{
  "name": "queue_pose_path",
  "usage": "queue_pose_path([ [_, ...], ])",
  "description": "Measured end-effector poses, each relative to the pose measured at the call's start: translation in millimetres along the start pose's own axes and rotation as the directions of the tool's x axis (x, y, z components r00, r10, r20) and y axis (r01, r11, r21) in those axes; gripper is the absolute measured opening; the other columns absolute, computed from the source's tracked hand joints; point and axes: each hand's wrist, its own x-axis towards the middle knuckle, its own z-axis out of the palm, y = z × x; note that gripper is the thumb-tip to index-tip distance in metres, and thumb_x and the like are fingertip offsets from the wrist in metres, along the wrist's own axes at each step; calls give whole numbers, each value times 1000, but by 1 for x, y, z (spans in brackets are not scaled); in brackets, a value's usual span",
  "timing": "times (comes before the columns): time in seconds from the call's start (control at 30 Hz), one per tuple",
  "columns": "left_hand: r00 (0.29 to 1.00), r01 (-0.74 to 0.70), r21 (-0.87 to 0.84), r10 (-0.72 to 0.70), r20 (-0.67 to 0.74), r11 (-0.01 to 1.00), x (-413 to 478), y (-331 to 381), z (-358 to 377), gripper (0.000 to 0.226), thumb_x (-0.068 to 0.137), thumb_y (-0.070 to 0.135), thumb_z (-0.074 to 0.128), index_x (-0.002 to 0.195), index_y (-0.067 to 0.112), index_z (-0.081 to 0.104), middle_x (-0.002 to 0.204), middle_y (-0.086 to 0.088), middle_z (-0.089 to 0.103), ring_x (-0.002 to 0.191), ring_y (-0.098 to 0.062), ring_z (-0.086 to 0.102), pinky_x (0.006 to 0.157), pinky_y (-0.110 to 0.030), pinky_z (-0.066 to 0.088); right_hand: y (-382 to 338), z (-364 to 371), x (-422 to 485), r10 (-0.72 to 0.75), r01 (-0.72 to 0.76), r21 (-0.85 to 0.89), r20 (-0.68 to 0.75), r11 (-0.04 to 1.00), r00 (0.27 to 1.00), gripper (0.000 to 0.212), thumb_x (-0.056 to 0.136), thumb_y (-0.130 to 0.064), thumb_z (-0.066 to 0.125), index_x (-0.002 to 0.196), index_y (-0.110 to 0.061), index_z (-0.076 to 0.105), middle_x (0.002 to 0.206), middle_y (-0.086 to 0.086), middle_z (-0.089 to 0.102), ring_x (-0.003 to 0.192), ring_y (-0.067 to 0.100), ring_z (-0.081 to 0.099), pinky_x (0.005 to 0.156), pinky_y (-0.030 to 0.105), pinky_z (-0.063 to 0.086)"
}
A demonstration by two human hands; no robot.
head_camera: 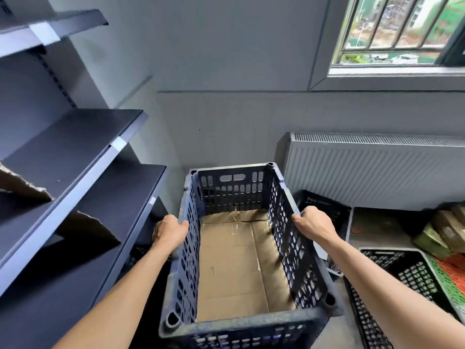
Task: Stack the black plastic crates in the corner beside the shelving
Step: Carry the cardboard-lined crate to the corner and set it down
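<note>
A black perforated plastic crate [289, 238] fills the middle of the view, its floor lined with flattened brown cardboard [239, 268]. My left hand [168, 231] grips the top rim of its left long wall. My right hand [313, 224] grips the rim of its right long wall. The crate sits in the corner between the dark shelving [83, 152] and the back wall, seemingly on top of another crate whose edge shows just behind its far left corner. What lies beneath it is hidden.
A white radiator [372, 172] runs along the back wall under a barred window [392, 31]. Two more black crates [324, 205] [402, 278] stand on the floor at right, beside a green crate [448, 285] and wrapped bundles [442, 233]. Torn cardboard [22, 185] lies on the shelves.
</note>
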Motion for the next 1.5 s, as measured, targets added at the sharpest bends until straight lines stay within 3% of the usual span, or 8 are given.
queue_pose_path([
  [0.2, 997, 74, -49, -75, -19, 996, 40, 32, 4, 41, 91, 34, 54, 60, 17, 34, 56, -7, 45, 57, -30, 53, 54, -29, 37, -20, -22, 71, -97, 98, -5, 37, 995, 995, 26, 78, -34, 50, 64, -17, 37, 62, 7, 47, 57, 25, 47, 50, 29, 33],
  [0.33, 996, 82, -79, -83, -17, 994, 74, 47, 6, 41, 92, 36, 54, 60, 17, 35, 74, -17, 61, 79, -34, 66, 57, -28, 36, -32, -23, 110, -102, 102, -13, 32, 995, 994, 26, 78, -35, 48, 64, -15, 39, 66, 9, 52, 59, 26, 52, 56, 31, 39],
  [0.57, 997, 71, -40, -69, 45, 997, 152, 66, 9, 40, 92, 37, 53, 63, 9, 47, 82, -18, 64, 77, -34, 65, 59, -31, 43, -64, -18, 177, -61, 61, 6, 33, 998, 998, 30, 82, -35, 50, 62, -15, 38, 67, 10, 58, 62, 26, 58, 56, 31, 41],
  [0.77, 993, 27, 4, -27, 113, 1000, 244, 81, 22, 42, 93, 37, 51, 60, 17, 35, 56, 1, 37, 57, -28, 53, 56, -28, 31, -101, -9, 229, -7, 5, 35, 69, 999, 998, 36, 84, -32, 56, 57, -15, 37, 51, 2, 52, 49, 21, 49, 52, 30, 38],
  [0.93, 986, 2, 39, -9, 167, 999, 305, 91, 21, 35, 92, 37, 49, 66, 16, 37, 66, -13, 57, 69, -31, 61, 58, -31, 43, -133, 1, 264, 58, -61, 32, 90, 998, 994, 38, 83, -37, 57, 60, -11, 43, 56, 5, 55, 55, 24, 54, 53, 30, 38],
  [1.1, 980, 60, 30, -64, 190, 998, 345, 90, 20, 33, 94, 36, 51, 73, 11, 47, 56, 1, 38, 52, -20, 41, 51, -27, 29, -169, 9, 304, 54, -58, 30, 130, 998, 990, 38, 82, -38, 57, 60, -10, 45, 61, 8, 59, 62, 29, 60, 57, 32, 41],
  [1.27, 954, 168, 11, -165, 250, 986, 375, 89, 21, 42, 95, 40, 50, 104, 0, 59, 81, -11, 64, 75, -30, 64, 56, -28, 35, -199, 22, 357, -19, 14, 24, 195, 1000, 981, 38, 84, -38, 57, 61, -10, 45, 66, 13, 61, 61, 29, 56, 57, 33, 41],
  [1.5, 905, 359, -31, -339, 258, 933, 407, 110, 41, 32, 93, 39, 50, 88, 8, 56, 76, -4, 62, 70, -24, 63, 71, -34, 57, -221, 46, 462, -113, 121, -2, 344, 993, 932, 39, 84, -42, 58, 64, -10, 47, 68, 11, 59, 59, 26, 52, 52, 31, 36],
])
